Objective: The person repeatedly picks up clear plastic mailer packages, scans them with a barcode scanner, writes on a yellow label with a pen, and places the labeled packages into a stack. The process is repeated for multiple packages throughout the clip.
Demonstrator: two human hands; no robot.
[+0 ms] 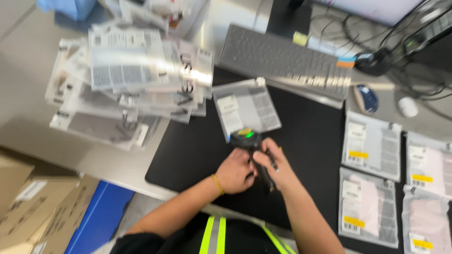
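Both hands are meeting over the black mat (197,155) on the desk (28,70): the right hand (278,164) is gripping a handheld scanner (252,146) by its handle, while the left hand (235,171) is closing against it, seemingly steadying it. The scanner's head is pointing at a flat plastic packet (247,108) just beyond, label up. Farther left, a heap of packets (127,80) is piling up.

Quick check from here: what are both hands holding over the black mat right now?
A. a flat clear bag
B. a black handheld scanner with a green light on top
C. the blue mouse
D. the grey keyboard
B: the left hand and right hand both grip the black handheld scanner, its green light lit, over the black mat.
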